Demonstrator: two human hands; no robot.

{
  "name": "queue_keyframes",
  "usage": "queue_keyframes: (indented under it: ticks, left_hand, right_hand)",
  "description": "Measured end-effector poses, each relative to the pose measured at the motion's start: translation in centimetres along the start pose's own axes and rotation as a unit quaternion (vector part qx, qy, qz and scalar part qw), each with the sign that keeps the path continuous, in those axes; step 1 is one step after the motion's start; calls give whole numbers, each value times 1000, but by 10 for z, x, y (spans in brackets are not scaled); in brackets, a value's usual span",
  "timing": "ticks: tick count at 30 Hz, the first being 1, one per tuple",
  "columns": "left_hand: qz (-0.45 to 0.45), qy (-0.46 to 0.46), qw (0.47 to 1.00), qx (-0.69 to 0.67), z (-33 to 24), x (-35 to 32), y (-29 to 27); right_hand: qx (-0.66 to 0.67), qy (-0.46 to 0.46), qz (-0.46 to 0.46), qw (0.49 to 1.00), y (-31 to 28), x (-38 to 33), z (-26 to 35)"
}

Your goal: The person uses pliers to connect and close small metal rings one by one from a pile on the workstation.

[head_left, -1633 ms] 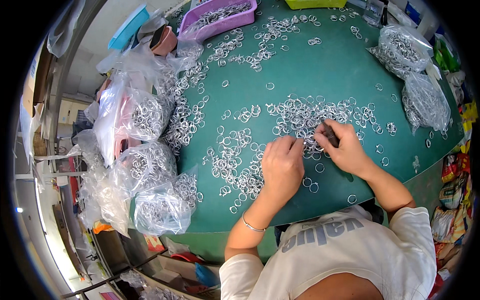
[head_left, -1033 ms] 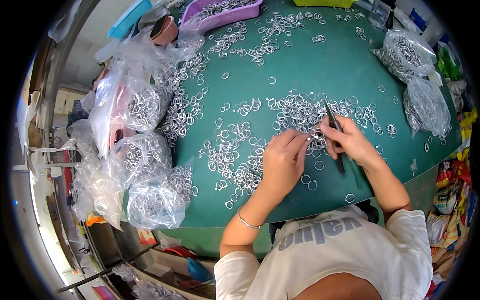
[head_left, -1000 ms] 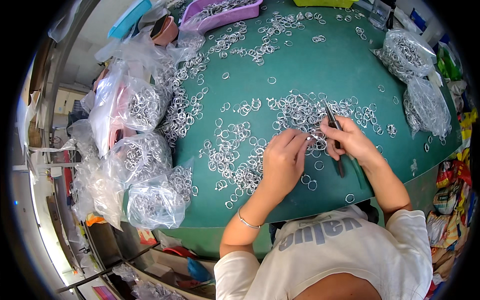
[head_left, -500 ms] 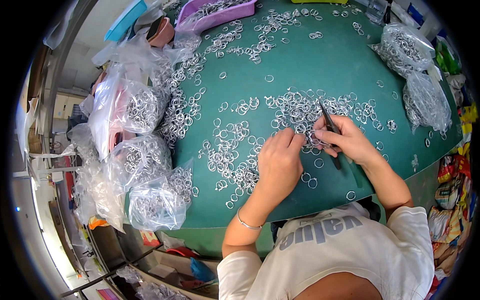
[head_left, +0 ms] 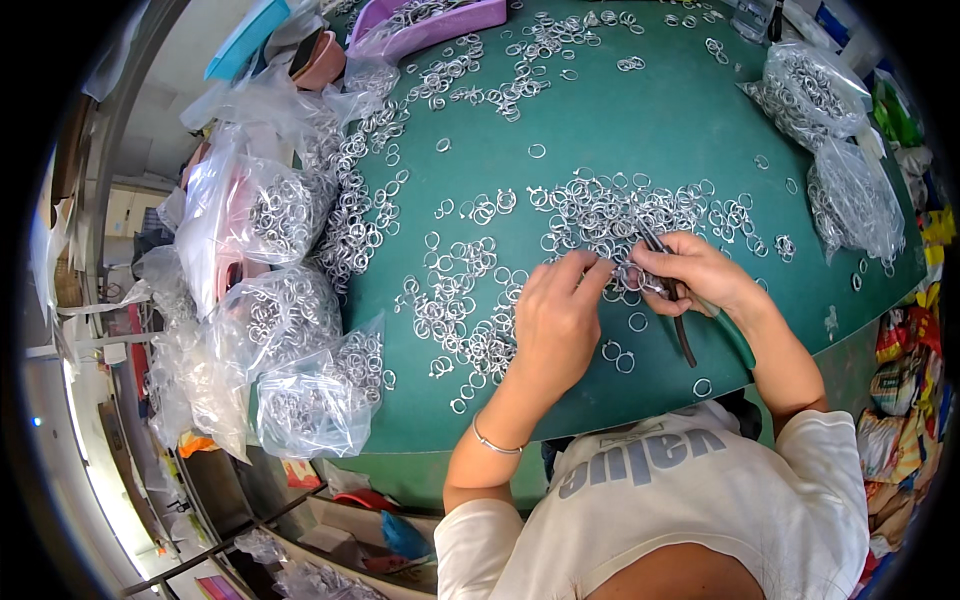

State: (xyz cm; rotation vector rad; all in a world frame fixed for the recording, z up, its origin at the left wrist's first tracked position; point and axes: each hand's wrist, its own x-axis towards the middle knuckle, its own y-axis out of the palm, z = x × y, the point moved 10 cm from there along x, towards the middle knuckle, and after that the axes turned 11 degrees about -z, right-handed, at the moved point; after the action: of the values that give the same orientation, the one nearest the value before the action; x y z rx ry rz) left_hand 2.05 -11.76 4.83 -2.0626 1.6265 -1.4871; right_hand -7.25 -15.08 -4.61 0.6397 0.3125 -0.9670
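My right hand (head_left: 695,272) is wrapped round a pair of pliers (head_left: 684,340) with dark and green handles, the dark jaws pointing away over the ring pile. One or more silver metal rings (head_left: 632,277) show at this hand's fingers, between both hands. My left hand (head_left: 562,315), with a bangle on its wrist, is closed in a pinch, its fingertips at those rings; the exact grip is partly hidden. Just beyond my hands lies a dense pile of similar rings (head_left: 600,212) on the green tabletop (head_left: 640,110). More loose rings (head_left: 455,305) are spread left of my left hand.
Clear plastic bags of rings (head_left: 290,315) line the table's left side. More filled bags (head_left: 855,200) stand at the right. A purple tray (head_left: 440,28) of rings is at the far edge, with a blue bin (head_left: 246,40) and a pink container (head_left: 320,62) at far left.
The pliers' handles have spread apart in my right hand, and the green one has swung rightward. My left hand stays pinched beside it, with only a slight shift of the fingers.
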Motion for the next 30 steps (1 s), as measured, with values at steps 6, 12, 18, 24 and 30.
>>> queue_keyframes:
  ticks: [6, 12, 18, 24, 30]
  left_hand:
    - [-3, -40, 998, -53, 4, 0, 2]
    - [39, -86, 995, -42, 4, -5, 6]
    - [41, -68, 997, -19, 1, -6, 8]
    - [79, -91, 993, -15, 3, -9, 14]
    - [140, -30, 987, 68, -8, -10, 15]
  right_hand:
    - [-20, -61, -35, 997, -2, 1, 6]
    - [-38, -102, -94, 990, -3, -3, 13]
    - [-38, -76, -107, 991, -4, -1, 9]
    - [-81, -162, -121, 976, -3, -5, 20]
    - [-157, -223, -151, 950, 3, -12, 29]
